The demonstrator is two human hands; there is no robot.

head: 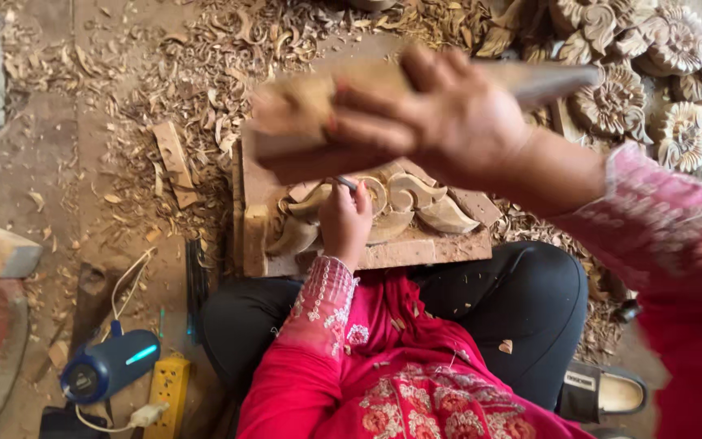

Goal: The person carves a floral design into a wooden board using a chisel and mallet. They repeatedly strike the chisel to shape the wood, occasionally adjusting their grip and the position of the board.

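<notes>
Left hand (344,221) clamped on chisel (346,184), tip on carved panel (416,213) at 6 o'clock of right hand (440,114) | right hand gripped raised wooden mallet (416,97) — blurred | risk: off-centre blow — chisel skids, gouges carving.

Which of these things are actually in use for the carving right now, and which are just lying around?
In use:
right hand gripping wooden mallet
left hand holding chisel
carved wood panel

Lying about:
finished carved rosettes
wood shavings
blue speaker
yellow power strip
sandal
</notes>
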